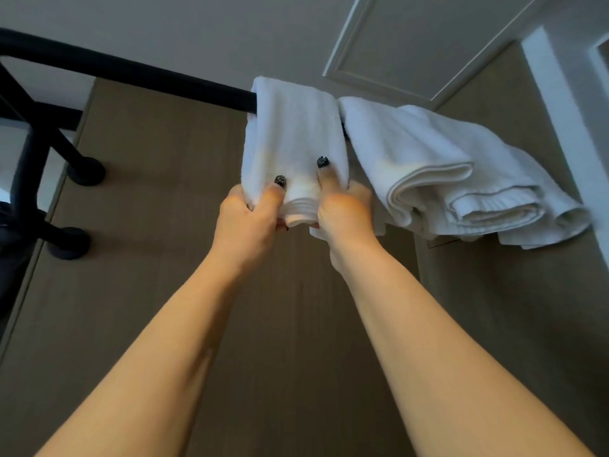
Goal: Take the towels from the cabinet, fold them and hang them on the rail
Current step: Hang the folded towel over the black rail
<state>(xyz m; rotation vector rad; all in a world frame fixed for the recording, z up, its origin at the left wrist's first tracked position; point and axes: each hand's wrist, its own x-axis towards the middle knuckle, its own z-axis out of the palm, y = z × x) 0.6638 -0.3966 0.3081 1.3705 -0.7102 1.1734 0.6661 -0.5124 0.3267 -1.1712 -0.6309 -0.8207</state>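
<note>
1. Left hand [245, 222]: grips the lower left edge of the narrow folded towel [293, 127], thumb on the front face, fingers curled behind.
2. Right hand [342, 212]: grips the lower right edge of the same towel, thumb up on the front, fingers wrapped behind the hem.
3. The narrow folded towel is draped over the black rail [131, 72]; its layered bottom hem sits between the two thumbs.
4. Second towel [445, 173]: just beside the first on its right, also over the rail, thicker and loosely folded, layers fanned open at the end.
5. Handling, judged: soft terry, light, limp, not fragile. Layers likely slide apart if pulled unevenly. Best hold is both lower corners, pinching all layers together, tugging evenly downward.
6. Behind: panelled door [412, 41], wood-toned wall.
</note>
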